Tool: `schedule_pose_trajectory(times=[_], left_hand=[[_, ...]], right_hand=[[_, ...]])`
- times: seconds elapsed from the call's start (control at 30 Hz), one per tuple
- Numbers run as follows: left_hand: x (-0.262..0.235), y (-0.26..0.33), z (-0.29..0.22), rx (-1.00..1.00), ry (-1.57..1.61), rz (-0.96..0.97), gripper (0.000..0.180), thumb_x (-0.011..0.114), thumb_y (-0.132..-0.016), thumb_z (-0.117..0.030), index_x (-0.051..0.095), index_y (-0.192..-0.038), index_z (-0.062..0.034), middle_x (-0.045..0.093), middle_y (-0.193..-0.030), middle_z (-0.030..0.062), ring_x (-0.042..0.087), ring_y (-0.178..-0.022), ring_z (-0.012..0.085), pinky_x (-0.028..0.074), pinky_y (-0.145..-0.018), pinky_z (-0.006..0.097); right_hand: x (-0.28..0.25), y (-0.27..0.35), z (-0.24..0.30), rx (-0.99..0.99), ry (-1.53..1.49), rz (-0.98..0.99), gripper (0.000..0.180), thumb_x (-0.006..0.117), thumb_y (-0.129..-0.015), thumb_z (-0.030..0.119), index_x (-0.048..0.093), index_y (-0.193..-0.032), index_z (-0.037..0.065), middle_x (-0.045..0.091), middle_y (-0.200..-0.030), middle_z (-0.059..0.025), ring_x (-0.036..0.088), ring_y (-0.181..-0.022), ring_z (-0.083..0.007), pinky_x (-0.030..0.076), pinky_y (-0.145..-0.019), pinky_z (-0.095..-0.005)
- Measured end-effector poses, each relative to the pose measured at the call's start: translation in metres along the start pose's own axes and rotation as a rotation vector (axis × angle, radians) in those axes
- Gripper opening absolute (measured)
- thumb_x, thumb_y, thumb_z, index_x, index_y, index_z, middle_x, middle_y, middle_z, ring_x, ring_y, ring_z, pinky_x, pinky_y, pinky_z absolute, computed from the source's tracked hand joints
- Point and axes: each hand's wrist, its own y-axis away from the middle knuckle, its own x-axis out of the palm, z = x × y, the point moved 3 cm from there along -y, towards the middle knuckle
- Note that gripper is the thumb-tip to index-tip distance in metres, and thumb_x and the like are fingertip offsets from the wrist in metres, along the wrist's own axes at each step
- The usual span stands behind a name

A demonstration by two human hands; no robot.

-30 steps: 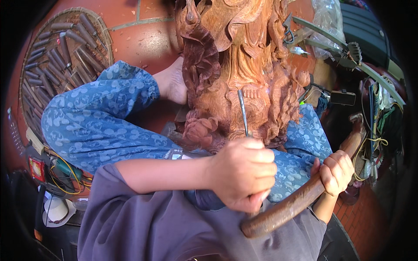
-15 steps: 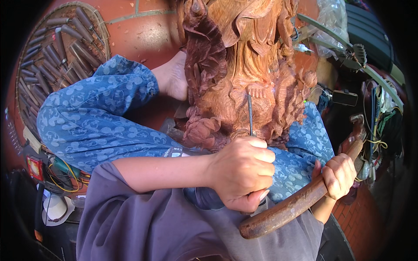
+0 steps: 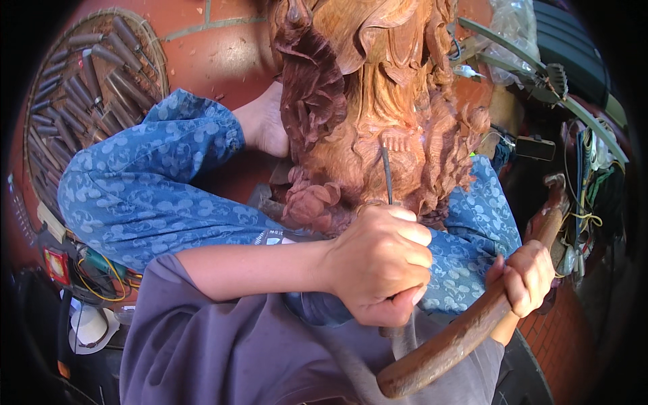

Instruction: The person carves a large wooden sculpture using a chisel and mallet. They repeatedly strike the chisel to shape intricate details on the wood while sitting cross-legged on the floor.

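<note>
Reddish-brown wood fills the upper middle of the frame — a tall, deeply carved wooden sculpture (image 3: 378,115) with curling, flame-like relief, standing on the red tiled floor (image 3: 216,54) between the person's legs in blue patterned trousers (image 3: 155,196). The left hand (image 3: 381,266), at centre, is clamped in a fist around a thin dark metal chisel (image 3: 386,172); its blade rises from the fist and its tip meets the carving's lower middle. The right hand (image 3: 526,277), at lower right, is closed on the handle of a long brown wooden mallet (image 3: 472,324), which slants from the bottom edge up toward the right, well apart from the chisel's butt.

Judging from the surface, the work looks far along: the main forms and much of the fine curling are already cut, and what seems left is detailing in the lower folds around the chisel tip. How finished the hidden sides are cannot be told.

A round woven tray (image 3: 40,115) of spare wooden-handled chisels (image 3: 94,88) lies at upper left.
</note>
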Motion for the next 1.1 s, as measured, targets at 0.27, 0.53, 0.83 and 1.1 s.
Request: schedule_pose_trajectory(times=[0.27, 0.53, 0.83, 1.1], left_hand=[[-0.004, 0.004, 0.0, -0.007, -0.009, 0.007, 0.019, 0.053, -0.064, -0.022, 0.044, -0.052, -0.011, 0.038, -0.054, 0.0016, 0.039, -0.047, 0.0206, 0.029, -0.045, 0.034], [-0.01, -0.003, -0.002, -0.045, 0.051, -0.011, 0.019, 0.054, -0.061, -0.022, 0.043, -0.051, -0.011, 0.038, -0.053, 0.0014, 0.039, -0.047, 0.0203, 0.028, -0.044, 0.034], [-0.016, -0.01, -0.003, -0.098, 0.155, -0.065, 0.018, 0.054, -0.061, -0.022, 0.043, -0.05, -0.0108, 0.038, -0.052, 0.0019, 0.038, -0.047, 0.0207, 0.027, -0.044, 0.034], [-0.027, -0.028, -0.004, -0.212, 0.305, -0.083, 0.021, 0.052, -0.066, -0.021, 0.043, -0.052, -0.0093, 0.039, -0.052, 0.0027, 0.038, -0.047, 0.0225, 0.028, -0.046, 0.036]], right_hand=[[-0.006, 0.01, -0.002, -0.023, 0.166, 0.064, 0.037, 0.071, -0.065, -0.013, 0.052, -0.089, 0.008, 0.053, -0.071, -0.0079, 0.052, -0.055, -0.0235, 0.043, -0.046, -0.0343], [-0.024, 0.009, 0.015, 0.076, 0.213, 0.161, 0.03, 0.067, -0.07, -0.011, 0.05, -0.086, 0.008, 0.052, -0.069, -0.0073, 0.052, -0.055, -0.0227, 0.045, -0.047, -0.035], [-0.029, -0.008, 0.026, 0.24, 0.262, 0.255, 0.03, 0.067, -0.07, -0.011, 0.049, -0.084, 0.008, 0.051, -0.066, -0.0061, 0.052, -0.053, -0.0213, 0.046, -0.047, -0.0346], [-0.044, -0.023, 0.027, 0.289, 0.18, 0.237, 0.028, 0.072, -0.072, -0.005, 0.048, -0.081, 0.007, 0.052, -0.063, -0.0071, 0.052, -0.051, -0.0205, 0.044, -0.046, -0.0321]])
